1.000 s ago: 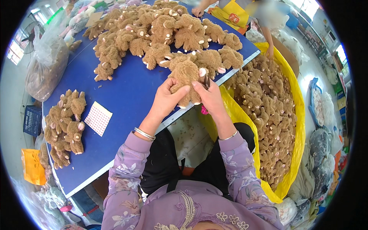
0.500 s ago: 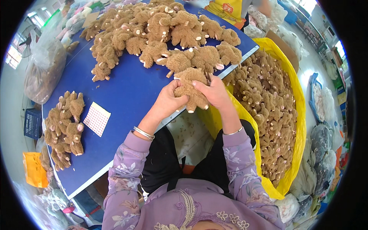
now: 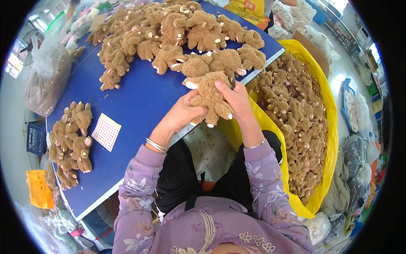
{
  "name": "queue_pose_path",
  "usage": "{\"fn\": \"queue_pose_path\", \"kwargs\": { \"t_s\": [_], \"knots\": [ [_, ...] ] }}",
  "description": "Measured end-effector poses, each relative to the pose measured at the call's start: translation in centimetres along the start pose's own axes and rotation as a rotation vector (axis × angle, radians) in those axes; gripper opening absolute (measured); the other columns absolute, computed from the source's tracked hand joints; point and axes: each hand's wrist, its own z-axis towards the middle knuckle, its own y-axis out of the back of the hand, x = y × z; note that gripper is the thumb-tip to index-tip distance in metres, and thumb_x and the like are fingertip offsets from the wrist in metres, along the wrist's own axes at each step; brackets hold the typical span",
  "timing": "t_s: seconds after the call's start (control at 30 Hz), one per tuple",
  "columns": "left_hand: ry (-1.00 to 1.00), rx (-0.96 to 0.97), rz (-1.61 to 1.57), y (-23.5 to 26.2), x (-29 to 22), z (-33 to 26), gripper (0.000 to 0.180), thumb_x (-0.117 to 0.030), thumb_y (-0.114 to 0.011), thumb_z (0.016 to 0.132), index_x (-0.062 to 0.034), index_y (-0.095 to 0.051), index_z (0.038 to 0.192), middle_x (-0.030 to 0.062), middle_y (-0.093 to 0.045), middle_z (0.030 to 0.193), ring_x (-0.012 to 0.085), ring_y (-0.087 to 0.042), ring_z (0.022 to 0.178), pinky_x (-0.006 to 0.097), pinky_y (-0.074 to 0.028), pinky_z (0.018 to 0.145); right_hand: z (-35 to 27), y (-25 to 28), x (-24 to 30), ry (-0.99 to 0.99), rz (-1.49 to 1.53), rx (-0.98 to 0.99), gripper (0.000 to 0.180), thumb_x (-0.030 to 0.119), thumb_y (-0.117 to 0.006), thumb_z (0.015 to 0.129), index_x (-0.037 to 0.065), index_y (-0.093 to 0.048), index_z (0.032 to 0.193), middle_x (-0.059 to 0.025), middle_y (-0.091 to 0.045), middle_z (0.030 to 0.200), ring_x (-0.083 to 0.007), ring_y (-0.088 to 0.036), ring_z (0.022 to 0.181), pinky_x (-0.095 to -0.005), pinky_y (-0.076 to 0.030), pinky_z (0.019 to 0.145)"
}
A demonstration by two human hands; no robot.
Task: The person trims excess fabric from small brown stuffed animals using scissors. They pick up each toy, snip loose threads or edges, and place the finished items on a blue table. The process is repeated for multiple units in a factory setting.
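Observation:
A brown plush toy (image 3: 210,95) with pale paw tips and a white ear is held between both hands over the table's near edge. My left hand (image 3: 182,113) is closed on its left side, thumb across the lower body. On the other side, my right hand (image 3: 236,101) grips it with the thumb pressed on its front. A small dark thing shows beside the right fingers; what it is I cannot make out. Just beyond the held toy lies a large heap of similar plush toys (image 3: 173,29) on the blue table (image 3: 139,97).
A smaller group of plush toys (image 3: 72,146) lies at the table's left, beside a sticker sheet (image 3: 106,132). To my right stands a yellow bag (image 3: 333,139) full of such toys. A clear plastic bag (image 3: 46,84) and a blue crate (image 3: 37,137) are at far left. Another person (image 3: 270,8) is across the table.
The held toy has tilted slightly, and its white ear now shows at the upper left. My left fingers have slid lower, off its upper side.

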Motion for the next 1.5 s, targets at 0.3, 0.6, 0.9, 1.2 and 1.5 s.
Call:
{"fn": "queue_pose_path", "kwargs": {
  "t_s": [0.3,0.6,0.9,1.2,1.5],
  "knots": [
    [0.077,0.116,-0.102,1.2,0.7,-0.1,0.050,0.007,-0.058,0.079,-0.0015,-0.052,0.128,0.0060,-0.061,0.117,0.0147,-0.060,0.104,0.030,-0.048,0.092,-0.2,-0.9,0.2,0.067,-0.304,-0.093,0.028,0.021,-0.066,0.088,-0.005,-0.064,0.100,-0.0033,-0.065,0.089,-0.0087,-0.057,0.080,-0.0261,-0.048,0.071],
    [0.081,0.145,-0.076,2.4,1.1,-0.5,0.049,0.007,-0.059,0.078,-0.0037,-0.055,0.126,0.0057,-0.062,0.116,0.0165,-0.060,0.106,0.032,-0.047,0.093,-0.7,-1.7,0.7,0.092,-0.370,-0.038,0.027,0.021,-0.066,0.088,-0.005,-0.064,0.096,-0.0049,-0.066,0.085,-0.0086,-0.057,0.078,-0.0271,-0.048,0.071],
    [-0.001,0.212,-0.017,1.5,0.9,0.2,0.067,-0.030,-0.065,0.085,0.0005,-0.038,0.138,0.0080,-0.057,0.110,0.0152,-0.058,0.090,0.027,-0.047,0.078,-0.8,2.2,3.2,0.193,-0.324,-0.233,0.030,0.024,-0.058,0.091,-0.003,-0.062,0.103,-0.0049,-0.065,0.091,-0.0122,-0.058,0.081,-0.0307,-0.049,0.070],
    [-0.048,0.406,0.042,0.7,1.1,1.5,0.061,-0.039,-0.058,0.089,0.0016,-0.045,0.133,0.0044,-0.050,0.088,0.0123,-0.048,0.073,0.024,-0.041,0.065,-6.1,18.7,4.6,0.351,0.630,-0.379,0.045,0.048,-0.043,0.094,0.006,-0.058,0.095,-0.0071,-0.064,0.081,-0.0084,-0.043,0.047,-0.0242,-0.031,0.043],
    [-0.028,0.429,0.078,1.0,1.2,1.2,0.058,-0.037,-0.055,0.092,0.0024,-0.043,0.133,0.0046,-0.049,0.090,0.0117,-0.047,0.075,0.025,-0.041,0.067,-18.3,29.4,-9.3,-0.312,-1.154,-1.034,0.057,0.050,-0.062,0.079,-0.005,-0.063,0.094,-0.0252,-0.066,0.091,-0.0389,-0.063,0.089,-0.0432,-0.050,0.080]
  ]
}}
